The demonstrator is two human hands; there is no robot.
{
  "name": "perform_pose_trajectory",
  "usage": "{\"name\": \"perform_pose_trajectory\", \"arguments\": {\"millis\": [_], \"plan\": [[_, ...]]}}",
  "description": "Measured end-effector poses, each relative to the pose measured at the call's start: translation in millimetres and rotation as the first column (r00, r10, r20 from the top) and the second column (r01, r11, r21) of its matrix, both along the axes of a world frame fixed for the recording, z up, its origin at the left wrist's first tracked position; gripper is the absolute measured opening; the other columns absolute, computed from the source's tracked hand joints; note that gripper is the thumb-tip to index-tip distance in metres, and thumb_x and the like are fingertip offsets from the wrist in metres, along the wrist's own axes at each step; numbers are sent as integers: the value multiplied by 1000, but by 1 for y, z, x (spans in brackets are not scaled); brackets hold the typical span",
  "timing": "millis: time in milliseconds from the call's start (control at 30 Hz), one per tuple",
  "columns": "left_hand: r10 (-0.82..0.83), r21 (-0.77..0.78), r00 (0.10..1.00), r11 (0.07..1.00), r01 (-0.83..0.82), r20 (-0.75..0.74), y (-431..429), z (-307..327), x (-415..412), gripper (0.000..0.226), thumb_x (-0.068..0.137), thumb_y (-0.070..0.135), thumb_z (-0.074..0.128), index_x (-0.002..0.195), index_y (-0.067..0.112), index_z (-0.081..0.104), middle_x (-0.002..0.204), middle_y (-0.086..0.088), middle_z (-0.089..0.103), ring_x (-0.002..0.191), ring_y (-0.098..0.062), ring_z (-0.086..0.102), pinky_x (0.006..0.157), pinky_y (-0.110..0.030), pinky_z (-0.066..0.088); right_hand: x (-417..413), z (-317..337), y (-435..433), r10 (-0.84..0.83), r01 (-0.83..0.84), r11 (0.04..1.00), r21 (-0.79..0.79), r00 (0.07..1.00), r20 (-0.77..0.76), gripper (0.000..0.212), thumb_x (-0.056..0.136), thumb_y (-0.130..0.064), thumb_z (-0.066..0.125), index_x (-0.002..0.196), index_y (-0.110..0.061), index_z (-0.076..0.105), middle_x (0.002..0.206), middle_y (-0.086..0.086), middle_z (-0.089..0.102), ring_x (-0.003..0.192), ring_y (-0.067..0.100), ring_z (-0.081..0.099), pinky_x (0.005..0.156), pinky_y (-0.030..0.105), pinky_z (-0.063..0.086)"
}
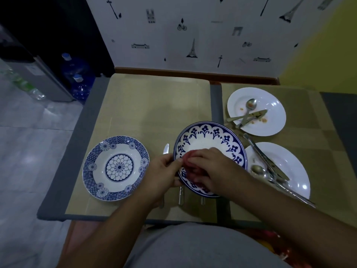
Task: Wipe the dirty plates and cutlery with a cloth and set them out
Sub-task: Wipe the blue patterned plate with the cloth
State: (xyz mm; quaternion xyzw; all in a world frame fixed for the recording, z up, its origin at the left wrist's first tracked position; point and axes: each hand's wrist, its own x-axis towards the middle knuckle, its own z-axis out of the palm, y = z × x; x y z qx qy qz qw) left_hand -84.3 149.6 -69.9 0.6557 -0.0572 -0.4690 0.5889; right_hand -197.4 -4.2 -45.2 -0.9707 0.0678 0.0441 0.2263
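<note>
Cutlery [181,197] under held plate [210,140]; dirty plates [270,105] nr

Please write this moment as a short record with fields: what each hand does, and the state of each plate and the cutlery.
left hand: grips the rim of the flower-border plate
right hand: presses a red cloth into that plate
patterned plate: set out on the left, looks clean
far white plate: crumbs, dirty spoon and knife on it
near white plate: cutlery lying on it
cutlery under the held plate: partly hidden

Looks like a home dining nook: table [158,105] with placemats, Paris-doodle wallpaper [193,31], water jugs [77,74] on the tiled floor far left.
</note>
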Motion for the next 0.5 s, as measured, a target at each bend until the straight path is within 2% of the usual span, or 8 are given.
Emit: {"name": "perform_pose_trajectory", "arguments": {"millis": [67,133,233,300,433,500], "plan": [[4,11,1000,1000,-3,-5,0,-1,-6,19,103,18,56,114,14,72,98,-7,80,88,-24,78,70,-37,64,11,3,-2,-41,43,999,-21,995,88,44,88,-34,67,131,-28,58,129,-10,58,113,12,46,96,31,44],[21,18,1000,1000,-21,10,1,-1,-7,19,104,18,55,114,15,71,98,-5,80,89,-23,78,73,-40,65,17,6,-16,-174,184,981,-61,974,145,37,89,-33,67,125,-28,61,121,-8,64,109,12,49,95,33,45],[85,17,996,996,-85,19,3,0,-5,20,103,17,55,115,15,71,99,-6,80,89,-25,78,77,-46,65,0,7,-32,-308,318,941,-115,946,97,36,89,-30,67,124,-28,61,119,-3,64,110,14,54,98,34,47],[116,25,993,993,-116,14,3,0,-5,19,103,16,55,113,15,71,99,-7,80,89,-26,77,78,-48,64,-19,8,-18,-262,267,958,-104,963,57,36,87,-29,68,122,-26,61,123,-2,63,113,15,54,98,33,48],[26,16,997,1000,-27,75,-2,1,-9,19,104,18,55,109,18,73,97,-5,80,90,-24,77,74,-42,65,-14,3,13,1,0,1000,-10,991,130,35,85,-20,71,119,-15,67,124,3,64,109,20,56,91,34,52],[7,13,997,1000,-8,83,-2,1,-12,20,104,17,54,107,19,73,96,-3,80,90,-22,77,75,-43,65,10,4,4,-60,65,998,-25,986,153,34,90,-25,67,122,-15,65,131,1,60,113,19,52,96,34,48]]}}
